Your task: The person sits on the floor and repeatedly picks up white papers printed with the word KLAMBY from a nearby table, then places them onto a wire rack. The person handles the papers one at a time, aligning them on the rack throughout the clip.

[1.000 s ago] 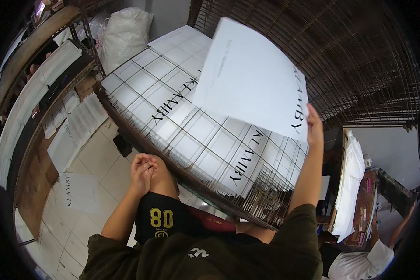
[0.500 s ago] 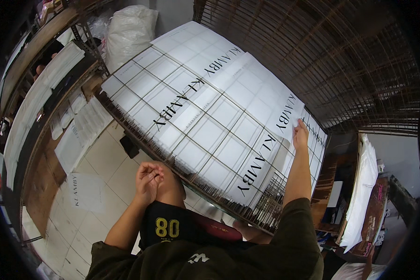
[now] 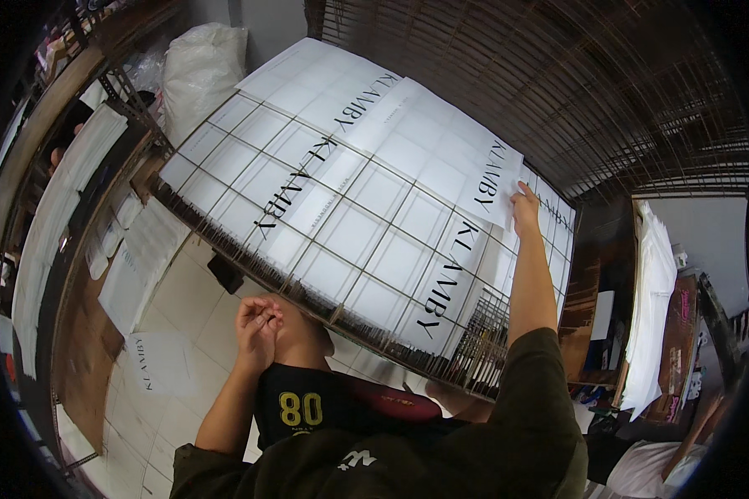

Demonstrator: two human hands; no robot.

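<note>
The right hand [image 3: 525, 209] is stretched out to the right edge of a white printed sheet [image 3: 445, 145], with the fingertips at its margin near the lower corner. I cannot tell if they pinch the paper or only touch it. The sheet lies flat on top of a wire rack [image 3: 479, 341], and the bars show faintly through it. A second sheet [image 3: 312, 79] lies on the wires to its left; whether the two edges overlap is not clear to me. Nearer to the person, more sheets [image 3: 387, 268] lie under the top wires.

The left hand [image 3: 259, 323] is apart from the rack, above the knee, with the fingers bent in toward the thumb (nothing shows between them, but I cannot say if the tips press together).

In my judgement, the main risk is in the corner by the right hand: a pull there could drag the sheet askew or crease it, because the paper looks thin. If the print is wet, which I cannot see, a sliding finger or an overlapping neighbour could smear it. A draught could also lift the sheet, since nothing weighs it down.
</note>
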